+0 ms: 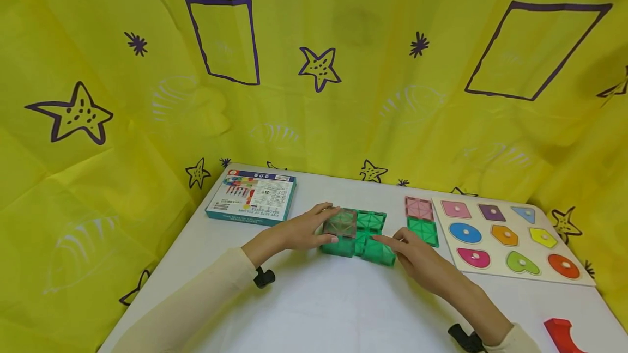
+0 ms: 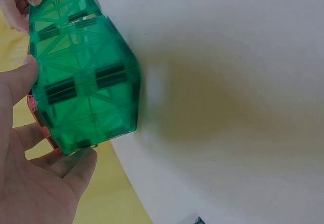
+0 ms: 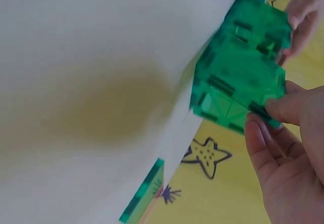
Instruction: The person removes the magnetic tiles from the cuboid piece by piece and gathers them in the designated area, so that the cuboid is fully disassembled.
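Green translucent magnetic tiles [image 1: 376,252] are joined into a block on the white table, with a pink tile [image 1: 340,222] at its left part. My left hand [image 1: 309,229] grips the left end, its thumb at the near side and fingers round the far side. In the left wrist view the green tiles [image 2: 86,77] stand as upright walls, and red-pink edges show behind them. My right hand [image 1: 417,257] is at the right end; the right wrist view shows its thumb and fingers [image 3: 260,140] pinching the edge of a green tile [image 3: 228,107].
Right of the block lie a loose pink tile [image 1: 419,208] and a loose green tile [image 1: 422,231]. Beside them is a knobbed shape puzzle board [image 1: 496,257]. A teal-edged box [image 1: 265,200] lies at back left, a red curved block [image 1: 561,335] at front right. A yellow curtain [image 1: 358,124] surrounds the table.
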`<state>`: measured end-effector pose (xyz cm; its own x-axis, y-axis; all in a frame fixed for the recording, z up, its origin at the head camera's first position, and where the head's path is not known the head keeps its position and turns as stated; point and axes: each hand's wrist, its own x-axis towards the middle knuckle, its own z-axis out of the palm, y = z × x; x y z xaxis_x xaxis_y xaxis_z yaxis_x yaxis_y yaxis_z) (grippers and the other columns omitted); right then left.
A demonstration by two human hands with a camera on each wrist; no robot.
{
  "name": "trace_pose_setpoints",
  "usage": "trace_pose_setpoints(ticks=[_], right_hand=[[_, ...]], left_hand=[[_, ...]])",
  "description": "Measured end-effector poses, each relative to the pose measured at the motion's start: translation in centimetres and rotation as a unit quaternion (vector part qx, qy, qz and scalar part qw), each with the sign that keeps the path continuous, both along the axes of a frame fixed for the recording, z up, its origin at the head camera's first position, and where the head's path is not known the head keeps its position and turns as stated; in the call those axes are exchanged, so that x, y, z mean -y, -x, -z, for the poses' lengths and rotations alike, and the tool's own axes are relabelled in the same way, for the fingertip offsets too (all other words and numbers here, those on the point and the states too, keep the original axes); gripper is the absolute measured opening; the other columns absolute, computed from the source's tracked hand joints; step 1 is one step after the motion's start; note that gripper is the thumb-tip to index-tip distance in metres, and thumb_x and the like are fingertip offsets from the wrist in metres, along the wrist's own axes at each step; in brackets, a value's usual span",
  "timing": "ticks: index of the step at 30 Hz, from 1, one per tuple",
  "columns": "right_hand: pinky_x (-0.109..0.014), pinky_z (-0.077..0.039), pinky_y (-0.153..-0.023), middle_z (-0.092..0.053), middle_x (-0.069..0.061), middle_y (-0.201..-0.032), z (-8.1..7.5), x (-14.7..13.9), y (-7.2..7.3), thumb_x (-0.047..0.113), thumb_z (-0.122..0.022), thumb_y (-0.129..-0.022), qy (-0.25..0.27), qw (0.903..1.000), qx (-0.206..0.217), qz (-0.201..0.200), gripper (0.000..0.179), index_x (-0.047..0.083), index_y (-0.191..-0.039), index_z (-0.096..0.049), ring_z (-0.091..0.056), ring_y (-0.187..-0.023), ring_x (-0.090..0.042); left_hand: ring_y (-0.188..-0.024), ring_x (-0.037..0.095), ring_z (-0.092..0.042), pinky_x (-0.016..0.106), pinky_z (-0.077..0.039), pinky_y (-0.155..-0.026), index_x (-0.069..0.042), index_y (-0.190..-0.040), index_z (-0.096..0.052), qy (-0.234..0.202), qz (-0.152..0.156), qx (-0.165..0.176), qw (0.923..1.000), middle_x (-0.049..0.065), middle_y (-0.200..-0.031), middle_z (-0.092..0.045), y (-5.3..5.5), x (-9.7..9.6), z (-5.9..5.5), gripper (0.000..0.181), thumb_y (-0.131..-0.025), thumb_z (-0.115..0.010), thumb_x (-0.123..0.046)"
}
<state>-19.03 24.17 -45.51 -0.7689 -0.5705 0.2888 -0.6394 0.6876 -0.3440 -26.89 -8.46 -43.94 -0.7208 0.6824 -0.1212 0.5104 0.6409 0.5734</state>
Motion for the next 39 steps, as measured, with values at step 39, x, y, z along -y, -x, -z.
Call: trace_pose_setpoints(ticks=[39], right_hand=[[-0.038,-0.044,-0.067,-0.056,-0.005,-0.078,1.1,-8.2,-2.6,0.008,-0.062,-0.103,0.010,0.9449,0.196,0.262,0.049,-0.010,-0.145,-0.045,-0.052,-0.073,-0.021]], left_hand=[[-0.159,0.033,-0.028,0.054,-0.033,-0.125,-0.023,-0.171,-0.020,-0.004,-0.003,0.002,1.0000,0.011,-0.177,-0.013,-0.1,-0.1,0.1,0.079,-0.107,-0.058,-0.051]])
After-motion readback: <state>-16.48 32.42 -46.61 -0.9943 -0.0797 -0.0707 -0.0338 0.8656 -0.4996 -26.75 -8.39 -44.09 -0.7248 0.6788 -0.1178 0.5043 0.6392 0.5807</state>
